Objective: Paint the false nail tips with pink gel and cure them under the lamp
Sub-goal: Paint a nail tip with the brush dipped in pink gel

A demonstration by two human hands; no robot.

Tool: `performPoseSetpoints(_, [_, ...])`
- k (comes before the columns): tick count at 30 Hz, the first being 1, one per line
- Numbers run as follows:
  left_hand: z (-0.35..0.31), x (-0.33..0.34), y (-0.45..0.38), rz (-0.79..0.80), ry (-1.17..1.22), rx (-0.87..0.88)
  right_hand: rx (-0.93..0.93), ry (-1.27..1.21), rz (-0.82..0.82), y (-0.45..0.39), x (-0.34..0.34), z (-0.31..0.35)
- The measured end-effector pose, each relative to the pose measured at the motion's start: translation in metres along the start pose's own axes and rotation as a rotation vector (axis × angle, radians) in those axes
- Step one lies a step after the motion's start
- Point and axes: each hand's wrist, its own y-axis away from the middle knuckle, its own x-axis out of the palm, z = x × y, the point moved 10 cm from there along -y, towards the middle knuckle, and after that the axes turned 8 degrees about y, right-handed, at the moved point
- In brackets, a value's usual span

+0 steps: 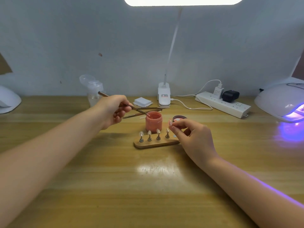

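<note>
The left hand (115,109) pinches a brush (130,106), its tip dipped in the open pink gel jar (153,120) at mid-table. The right hand (189,134) pinches one nail tip (170,123) just right of the jar, above the right end of the wooden stand (154,143), where four more tips (153,133) sit on pegs. The curing lamp (283,101) glows violet at far right. To load well, I'd take only a small bead, wipe the excess on the jar rim, then bring brush and held tip close together and stroke thinly from base to end, keeping gel off the fingertips
</note>
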Motion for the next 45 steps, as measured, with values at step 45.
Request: performPoseSetpoints(45, [0.000,0.062,0.140,0.165,-0.287,1.076,-0.004,0.031,0.009,0.002,-0.002,0.005])
